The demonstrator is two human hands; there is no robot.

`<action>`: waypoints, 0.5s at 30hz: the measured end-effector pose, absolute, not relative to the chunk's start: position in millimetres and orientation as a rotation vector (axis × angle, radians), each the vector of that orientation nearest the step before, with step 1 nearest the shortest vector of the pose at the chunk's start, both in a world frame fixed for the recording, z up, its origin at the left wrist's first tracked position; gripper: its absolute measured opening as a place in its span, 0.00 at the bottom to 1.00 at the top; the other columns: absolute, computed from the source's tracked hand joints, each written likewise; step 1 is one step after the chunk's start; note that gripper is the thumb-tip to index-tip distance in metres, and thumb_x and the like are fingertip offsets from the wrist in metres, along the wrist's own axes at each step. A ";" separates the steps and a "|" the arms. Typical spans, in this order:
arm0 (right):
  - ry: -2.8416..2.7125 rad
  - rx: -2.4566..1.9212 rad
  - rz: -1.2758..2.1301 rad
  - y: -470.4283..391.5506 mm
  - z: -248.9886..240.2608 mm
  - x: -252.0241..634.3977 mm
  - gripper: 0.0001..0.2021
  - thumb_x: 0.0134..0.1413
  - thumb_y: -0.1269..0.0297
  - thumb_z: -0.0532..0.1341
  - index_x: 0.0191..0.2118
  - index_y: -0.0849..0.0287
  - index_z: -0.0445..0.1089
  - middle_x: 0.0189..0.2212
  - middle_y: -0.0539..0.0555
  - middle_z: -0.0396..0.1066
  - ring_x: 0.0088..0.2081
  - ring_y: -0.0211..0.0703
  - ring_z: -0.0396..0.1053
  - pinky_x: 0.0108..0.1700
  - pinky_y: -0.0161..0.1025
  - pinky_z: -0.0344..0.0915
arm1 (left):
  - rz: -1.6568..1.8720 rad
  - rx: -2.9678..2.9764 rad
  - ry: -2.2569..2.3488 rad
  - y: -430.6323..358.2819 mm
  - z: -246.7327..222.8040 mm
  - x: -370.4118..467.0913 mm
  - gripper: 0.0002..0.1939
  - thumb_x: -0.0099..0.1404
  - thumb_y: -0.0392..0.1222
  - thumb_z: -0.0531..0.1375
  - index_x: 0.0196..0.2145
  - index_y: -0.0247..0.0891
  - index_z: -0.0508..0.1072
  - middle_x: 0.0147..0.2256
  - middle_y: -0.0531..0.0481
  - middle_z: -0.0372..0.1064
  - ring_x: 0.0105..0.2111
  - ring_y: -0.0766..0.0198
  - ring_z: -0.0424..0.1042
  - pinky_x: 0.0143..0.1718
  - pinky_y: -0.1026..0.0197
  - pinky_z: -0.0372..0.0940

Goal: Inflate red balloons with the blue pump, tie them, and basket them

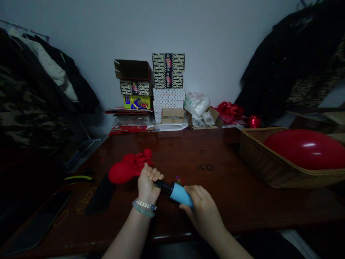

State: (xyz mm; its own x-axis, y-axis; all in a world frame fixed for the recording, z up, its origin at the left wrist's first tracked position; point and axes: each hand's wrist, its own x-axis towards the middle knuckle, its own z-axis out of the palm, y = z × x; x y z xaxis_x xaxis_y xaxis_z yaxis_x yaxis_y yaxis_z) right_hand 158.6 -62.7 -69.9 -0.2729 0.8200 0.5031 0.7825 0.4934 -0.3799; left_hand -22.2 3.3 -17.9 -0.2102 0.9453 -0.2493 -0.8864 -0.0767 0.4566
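Observation:
A hand balloon pump (181,194) with a light blue barrel and a black nozzle end is held slantwise above the table's near part. My right hand (202,208) is wrapped around the blue barrel. At the black end, my left hand (149,182), with bracelets at its wrist, is closed in a fist. Just beyond that fist is a partly filled red balloon (121,172); whether its neck is on the nozzle is hidden by my fingers. Limp red balloons (132,158) lie behind it.
A wicker basket (258,162) with a large red balloon (304,147) stands at the right. Black rubber bands (205,167) and small colourful bits (179,180) lie mid-table. A dark phone (100,198) and tan rubber bands (84,203) are at left. Boxes (169,99) line the back.

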 end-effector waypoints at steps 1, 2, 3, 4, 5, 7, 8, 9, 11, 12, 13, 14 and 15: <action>-2.080 -1.304 0.074 -62.8 -69.9 158.1 0.24 0.45 0.72 0.70 0.49 0.60 0.66 0.42 0.60 0.72 0.43 0.55 0.70 0.47 0.53 0.68 | 1.673 0.136 0.604 2.7 -18.0 -20.5 0.23 0.66 0.38 0.56 0.18 0.39 0.49 0.13 0.61 0.43 0.11 0.74 0.47 0.17 0.67 0.49; -2.077 -1.296 0.073 -62.8 -69.6 157.8 0.24 0.45 0.72 0.70 0.49 0.60 0.66 0.42 0.60 0.72 0.43 0.55 0.70 0.47 0.52 0.69 | 1.670 0.142 0.603 2.1 -17.8 -19.4 0.23 0.66 0.38 0.56 0.18 0.39 0.49 0.13 0.61 0.43 0.11 0.74 0.47 0.17 0.67 0.49; -2.073 -1.292 0.068 -62.7 -68.8 157.6 0.24 0.45 0.72 0.70 0.49 0.60 0.66 0.42 0.60 0.72 0.43 0.55 0.70 0.46 0.52 0.69 | 1.668 0.149 0.601 1.6 -17.2 -18.8 0.23 0.66 0.38 0.56 0.18 0.39 0.49 0.12 0.61 0.43 0.11 0.74 0.46 0.17 0.67 0.49; -2.069 -1.286 0.061 -62.4 -67.8 157.6 0.24 0.45 0.72 0.70 0.49 0.60 0.66 0.42 0.60 0.73 0.43 0.55 0.70 0.46 0.52 0.69 | 1.670 0.157 0.601 1.2 -16.2 -18.8 0.23 0.66 0.38 0.56 0.18 0.39 0.49 0.12 0.61 0.43 0.11 0.74 0.46 0.17 0.67 0.49; -2.066 -1.280 0.054 -62.1 -66.5 157.7 0.23 0.45 0.72 0.70 0.49 0.60 0.66 0.42 0.60 0.73 0.43 0.55 0.70 0.46 0.52 0.68 | 1.674 0.167 0.601 0.8 -14.7 -19.2 0.23 0.66 0.38 0.56 0.18 0.39 0.49 0.12 0.61 0.43 0.11 0.74 0.46 0.17 0.67 0.50; -2.059 -1.265 0.046 -61.2 -63.6 157.6 0.23 0.46 0.71 0.70 0.49 0.60 0.66 0.42 0.59 0.73 0.43 0.54 0.70 0.45 0.51 0.68 | 1.684 0.186 0.597 0.2 -10.4 -21.5 0.23 0.67 0.38 0.55 0.17 0.39 0.49 0.12 0.61 0.43 0.11 0.74 0.46 0.17 0.66 0.50; -2.057 -1.256 0.046 -60.8 -62.1 157.5 0.22 0.46 0.70 0.70 0.48 0.60 0.66 0.42 0.59 0.73 0.43 0.54 0.70 0.45 0.51 0.68 | 1.688 0.192 0.593 0.0 -8.0 -23.4 0.23 0.67 0.39 0.55 0.17 0.39 0.49 0.12 0.60 0.42 0.11 0.74 0.46 0.17 0.66 0.50; -2.056 -1.248 0.050 -60.5 -60.7 157.3 0.22 0.46 0.69 0.70 0.48 0.60 0.66 0.41 0.59 0.73 0.43 0.54 0.70 0.45 0.51 0.67 | 1.690 0.195 0.587 -0.1 -5.5 -25.9 0.24 0.68 0.39 0.54 0.17 0.39 0.49 0.12 0.60 0.42 0.11 0.74 0.46 0.17 0.66 0.50; -2.056 -1.238 0.059 -60.0 -58.2 157.3 0.22 0.45 0.68 0.71 0.47 0.59 0.66 0.41 0.58 0.73 0.42 0.55 0.70 0.45 0.52 0.67 | 1.694 0.195 0.578 0.3 -1.4 -32.8 0.24 0.68 0.39 0.53 0.17 0.39 0.49 0.11 0.60 0.43 0.11 0.74 0.47 0.17 0.66 0.50; -2.058 -1.235 0.063 -59.7 -57.0 157.5 0.23 0.45 0.68 0.71 0.47 0.59 0.66 0.41 0.58 0.73 0.42 0.55 0.70 0.45 0.52 0.66 | 1.700 0.191 0.576 0.8 0.1 -37.3 0.24 0.69 0.39 0.53 0.16 0.39 0.49 0.11 0.60 0.43 0.10 0.74 0.47 0.17 0.66 0.50; -2.060 -1.233 0.066 -59.5 -56.0 158.1 0.23 0.45 0.68 0.71 0.47 0.58 0.66 0.41 0.58 0.73 0.42 0.55 0.70 0.46 0.52 0.66 | 1.709 0.185 0.576 1.6 1.2 -42.6 0.24 0.69 0.39 0.52 0.16 0.39 0.49 0.11 0.60 0.43 0.10 0.74 0.47 0.17 0.66 0.50; -2.064 -1.231 0.067 -59.1 -55.1 159.0 0.23 0.45 0.69 0.71 0.47 0.58 0.66 0.41 0.58 0.73 0.42 0.55 0.69 0.46 0.53 0.66 | 1.721 0.180 0.577 2.6 1.9 -48.5 0.24 0.69 0.38 0.52 0.16 0.39 0.49 0.11 0.60 0.44 0.10 0.74 0.48 0.16 0.66 0.50; -2.068 -1.230 0.063 -58.5 -54.2 160.3 0.23 0.45 0.69 0.71 0.47 0.58 0.66 0.41 0.58 0.73 0.42 0.55 0.69 0.46 0.53 0.66 | 1.733 0.168 0.575 3.7 2.4 -55.0 0.24 0.69 0.38 0.51 0.16 0.38 0.49 0.11 0.60 0.44 0.10 0.73 0.48 0.16 0.66 0.50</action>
